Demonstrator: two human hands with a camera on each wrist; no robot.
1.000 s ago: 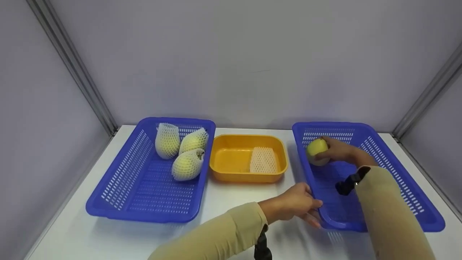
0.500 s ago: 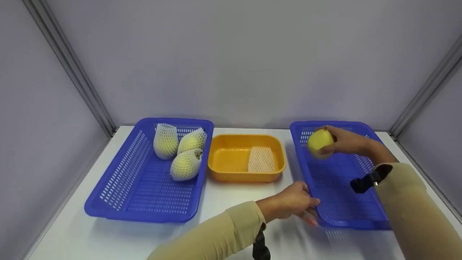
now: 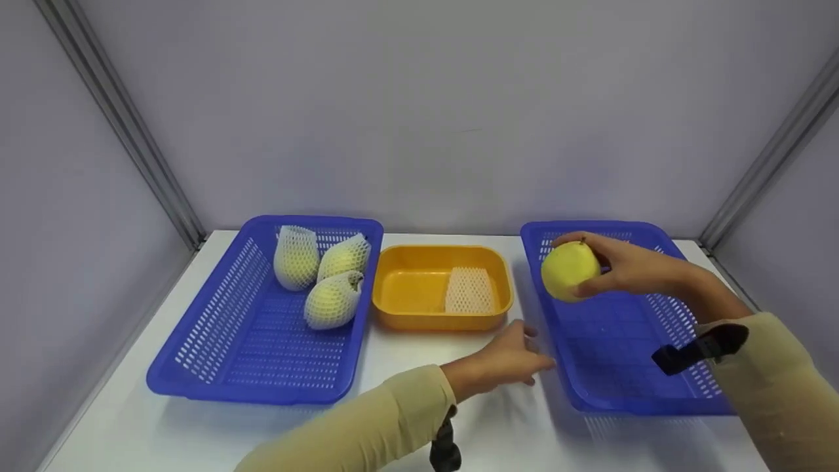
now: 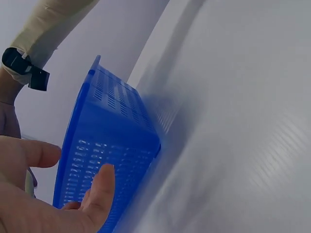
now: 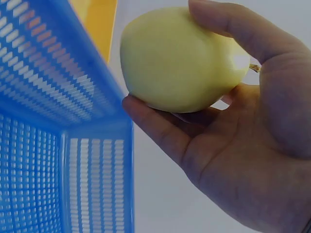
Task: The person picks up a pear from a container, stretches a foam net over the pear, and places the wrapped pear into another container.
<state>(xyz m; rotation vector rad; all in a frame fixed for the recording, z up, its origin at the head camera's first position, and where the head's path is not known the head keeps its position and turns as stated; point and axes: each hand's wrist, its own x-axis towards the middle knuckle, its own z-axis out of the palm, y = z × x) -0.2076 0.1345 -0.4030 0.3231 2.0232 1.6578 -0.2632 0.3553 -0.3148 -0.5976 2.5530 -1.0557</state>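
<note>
Head view: my right hand (image 3: 629, 265) grips the bare yellow pear (image 3: 569, 270), fingers and thumb curled round it, and holds it in the air over the far left part of the right blue basket (image 3: 682, 377). Stem end (image 3: 583, 240) points up and slightly away, so the long axis is close to upright. My left hand (image 3: 505, 364) hovers over the white table (image 3: 406, 347), fingers loosely spread, holding nothing, just beside that basket's near left corner and apart from it. The foam net sleeve (image 3: 468, 290) lies flat in the orange tub (image 3: 400, 259), left of the pear and lower. My left hand is the nearer one to the sleeve; the right has the pear. Left blue basket (image 3: 196, 354) holds three netted pears (image 3: 328, 301).

Left wrist view: only my thumb and one fingertip (image 4: 99, 187) show at the bottom left, straight, nothing between them. Right blue basket (image 4: 112, 145) wall sits just past them, no contact that I can see. Tub and sleeve are out of frame.

Right wrist view: pear (image 5: 182, 60) fills the top, my thumb over it and fingers (image 5: 160, 131) under it, stem (image 5: 254, 67) poking out towards the palm. Basket corner (image 5: 97, 145) lies below, a strip of the orange tub (image 5: 97, 22) beyond it. Pear's underside is hidden by my fingers; sleeve not visible here.
</note>
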